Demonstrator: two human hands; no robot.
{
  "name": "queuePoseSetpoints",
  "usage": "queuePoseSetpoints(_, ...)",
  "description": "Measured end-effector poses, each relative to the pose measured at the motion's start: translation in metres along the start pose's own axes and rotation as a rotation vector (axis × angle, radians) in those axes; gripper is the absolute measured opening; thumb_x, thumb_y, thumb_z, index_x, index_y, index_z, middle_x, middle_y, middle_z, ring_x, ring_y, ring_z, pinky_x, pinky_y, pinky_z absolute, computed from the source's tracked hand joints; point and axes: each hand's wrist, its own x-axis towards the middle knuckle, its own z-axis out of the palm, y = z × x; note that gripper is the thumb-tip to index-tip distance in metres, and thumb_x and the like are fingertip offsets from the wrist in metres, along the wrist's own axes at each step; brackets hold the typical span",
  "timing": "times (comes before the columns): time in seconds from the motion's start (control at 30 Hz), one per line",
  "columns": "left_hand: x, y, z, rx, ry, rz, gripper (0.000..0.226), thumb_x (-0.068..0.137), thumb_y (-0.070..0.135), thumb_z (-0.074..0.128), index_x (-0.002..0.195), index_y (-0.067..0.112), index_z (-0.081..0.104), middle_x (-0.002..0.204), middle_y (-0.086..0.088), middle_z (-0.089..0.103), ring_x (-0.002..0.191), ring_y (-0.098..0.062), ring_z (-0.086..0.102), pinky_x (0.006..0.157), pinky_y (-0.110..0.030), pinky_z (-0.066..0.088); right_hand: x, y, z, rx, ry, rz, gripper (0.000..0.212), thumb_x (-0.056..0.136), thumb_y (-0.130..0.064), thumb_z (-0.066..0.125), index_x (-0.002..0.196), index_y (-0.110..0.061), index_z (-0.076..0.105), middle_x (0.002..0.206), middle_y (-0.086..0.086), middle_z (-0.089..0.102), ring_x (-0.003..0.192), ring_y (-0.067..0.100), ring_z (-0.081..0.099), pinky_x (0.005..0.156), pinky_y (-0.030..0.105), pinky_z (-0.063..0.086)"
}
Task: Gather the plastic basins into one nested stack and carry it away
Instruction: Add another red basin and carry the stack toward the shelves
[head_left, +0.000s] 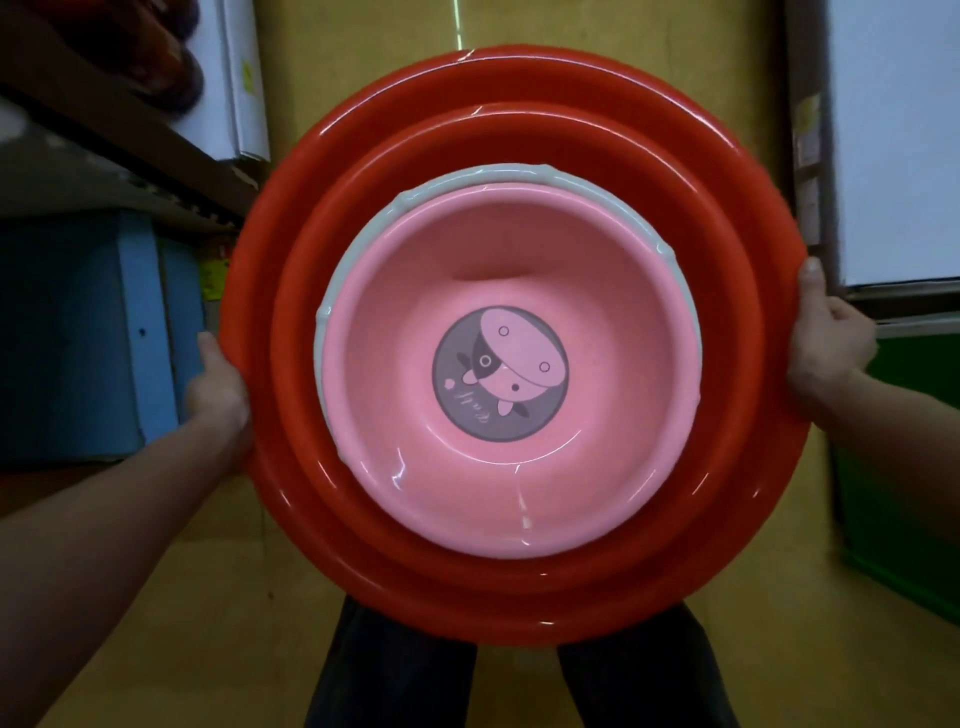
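- Stack position: four basins were nested and held off the yellow floor (182, 597) in front of my body. My legs (395, 675) showed below the stack's 6 o'clock edge.
- Order, outermost inward:
  - outer red basin (753, 208)
  - inner red basin (719, 312)
  - pale grey basin (519, 174), of which only the rim showed, from 9 through 12 to 3 o'clock
  - pink basin (597, 291), with a cartoon print (501, 376) on its bottom
- Nesting was off-centre: the pink basin sat toward 6 o'clock and covered the grey rim on that side.
- Left hand (215, 389): at 9 o'clock on the outer red basin's rim, thumb lying along the lip. The fingers were hidden beneath, so I judged the grip to be closed round the lip.
- Right hand (826, 338): at 3 o'clock on the same rim, thumb pressed on the lip, fingers curled behind it.
- Handling, judged:
  - The basins looked like thin moulded plastic, light for their bulk.
  - The surface was glossy, so probably slippery.
  - The wide rim would likely flex if loaded on one side only.
- Best hold, judged: the lip of the outermost basin at opposite sides, as here.
- The inner basins were unheld and could slide out if the stack tilted.
- Surroundings: a blue box (78, 338) stood at 9 o'clock just beside the left hand, and a green object (909, 493) at 4 o'clock. The wide stack might clip either.
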Motion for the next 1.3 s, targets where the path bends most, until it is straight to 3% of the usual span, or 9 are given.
queuePoseSetpoints(0.07, -0.015, 0.007, -0.014, -0.005, -0.004, -0.002, 0.074, 0.085, 0.077, 0.031, 0.119, 0.02, 0.065, 0.102, -0.005, 0.065, 0.091, -0.025, 0.062, 0.085, -0.038, 0.05, -0.001, -0.015, -0.016, 0.002, -0.012, -0.022, 0.078, 0.075, -0.083, 0.039, 0.071, -0.008, 0.06, 0.074, 0.014, 0.054, 0.074, 0.025, 0.048, 0.072, 0.031, 0.034)
queuePoseSetpoints(0.27, -0.056, 0.017, -0.051, -0.139, -0.05, -0.031, 0.078, 0.082, 0.078, 0.036, 0.124, 0.02, 0.064, 0.118, -0.008, 0.07, 0.101, -0.027, 0.066, 0.098, -0.046, 0.052, -0.005, -0.055, -0.065, -0.018, -0.042, -0.13, 0.079, 0.079, -0.082, 0.037, 0.063, -0.006, 0.051, 0.073, 0.014, 0.054, 0.075, 0.025, 0.049, 0.071, 0.031, 0.033)
queuePoseSetpoints(0.4, -0.089, 0.007, -0.078, -0.157, 0.038, -0.076, 0.087, 0.082, 0.08, 0.033, 0.126, 0.012, 0.062, 0.102, -0.01, 0.064, 0.093, -0.027, 0.062, 0.091, -0.041, 0.051, -0.011, -0.09, -0.093, -0.015, -0.08, -0.183, 0.081, 0.075, -0.086, 0.036, 0.057, -0.007, 0.047, 0.057, 0.007, 0.049, 0.072, 0.026, 0.05, 0.07, 0.032, 0.033)
queuePoseSetpoints(0.63, -0.138, -0.024, -0.141, -0.19, 0.008, -0.158, 0.091, 0.081, 0.083, 0.027, 0.124, 0.01, 0.062, 0.112, -0.015, 0.069, 0.103, -0.035, 0.066, 0.1, -0.052, 0.05, -0.043, -0.134, -0.133, -0.029, -0.125, -0.309, 0.084, 0.07, -0.092, 0.033, 0.08, -0.016, 0.066, 0.079, 0.01, 0.061, 0.077, 0.025, 0.056, 0.078, 0.035, 0.041)
queuePoseSetpoints(0.8, -0.163, -0.053, -0.187, -0.246, -0.009, -0.17, 0.078, 0.064, 0.092, 0.045, 0.08, 0.017, 0.06, 0.082, -0.006, 0.067, 0.08, -0.029, 0.066, 0.087, -0.046, 0.055, -0.076, -0.137, -0.147, -0.048, -0.156, -0.337, 0.096, 0.062, -0.099, 0.03, 0.085, -0.015, 0.071, 0.079, 0.011, 0.064, 0.081, 0.03, 0.063, 0.088, 0.046, 0.049)
queuePoseSetpoints(0.93, -0.17, -0.088, -0.221, -0.314, 0.037, -0.178, 0.063, 0.063, 0.083, 0.062, 0.075, 0.022, 0.059, 0.079, -0.004, 0.066, 0.074, -0.025, 0.065, 0.085, -0.043, 0.054, -0.106, -0.129, -0.15, -0.07, -0.192, -0.339, 0.104, 0.057, -0.102, 0.029, 0.09, -0.013, 0.072, 0.061, -0.001, 0.062, 0.082, 0.029, 0.062, 0.092, 0.047, 0.049)
queuePoseSetpoints(1.03, -0.174, -0.11, -0.244, -0.335, 0.078, -0.177, 0.054, 0.065, 0.075, 0.07, 0.072, 0.022, 0.057, 0.073, 0.0, 0.062, 0.066, -0.019, 0.061, 0.078, -0.039, 0.051, -0.126, -0.121, -0.151, -0.081, -0.228, -0.326, 0.117, 0.056, -0.102, 0.029, 0.104, -0.005, 0.072, 0.091, 0.019, 0.07, 0.098, 0.038, 0.065, 0.097, 0.05, 0.047)
queuePoseSetpoints(1.13, -0.175, -0.131, -0.269, -0.327, 0.094, -0.186, 0.057, 0.065, 0.072, 0.072, 0.081, 0.018, 0.059, 0.082, -0.004, 0.064, 0.072, -0.024, 0.062, 0.083, -0.041, 0.052, -0.152, -0.117, -0.153, -0.078, -0.27, -0.321, 0.12, 0.055, -0.103, 0.029, 0.108, -0.003, 0.071, 0.109, 0.025, 0.069, 0.105, 0.039, 0.064, 0.101, 0.05, 0.045)
queuePoseSetpoints(1.3, -0.179, -0.16, -0.298, -0.327, 0.108, -0.209, 0.077, 0.065, 0.074, 0.071, 0.112, 0.013, 0.065, 0.096, -0.008, 0.064, 0.088, -0.03, 0.062, 0.093, -0.047, 0.053, -0.184, -0.115, -0.152, -0.059, -0.29, -0.341, 0.119, 0.055, -0.102, 0.031, 0.113, -0.007, 0.071, 0.112, 0.023, 0.069, 0.107, 0.038, 0.064, 0.104, 0.049, 0.044)
